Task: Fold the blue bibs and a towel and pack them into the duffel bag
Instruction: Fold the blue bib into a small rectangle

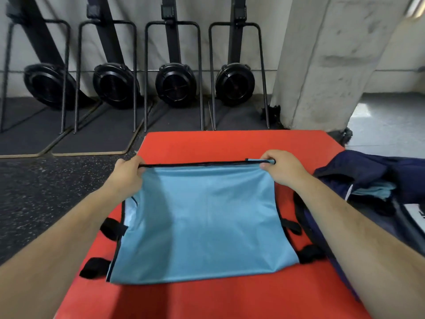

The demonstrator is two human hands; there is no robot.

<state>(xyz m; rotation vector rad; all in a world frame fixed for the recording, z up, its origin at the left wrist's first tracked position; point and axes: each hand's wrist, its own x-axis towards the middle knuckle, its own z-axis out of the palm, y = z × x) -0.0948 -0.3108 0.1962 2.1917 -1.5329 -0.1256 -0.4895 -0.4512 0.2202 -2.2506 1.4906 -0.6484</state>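
Note:
A light blue bib [202, 217] with black trim and black side straps lies spread on a red mat [230, 143]. My left hand [127, 174] grips its far left corner and my right hand [284, 168] pinches its far right corner, holding the black-edged top hem taut and slightly lifted. The near edge rests flat on the mat. To the right sits a dark navy duffel bag [368, 171], open, with some light blue fabric [372, 189] visible inside.
Several black rowing machines [174, 84] stand upright against the back wall on dark floor mats. A concrete pillar [322, 65] rises behind the red mat at right. Speckled black rubber floor [46, 192] lies to the left.

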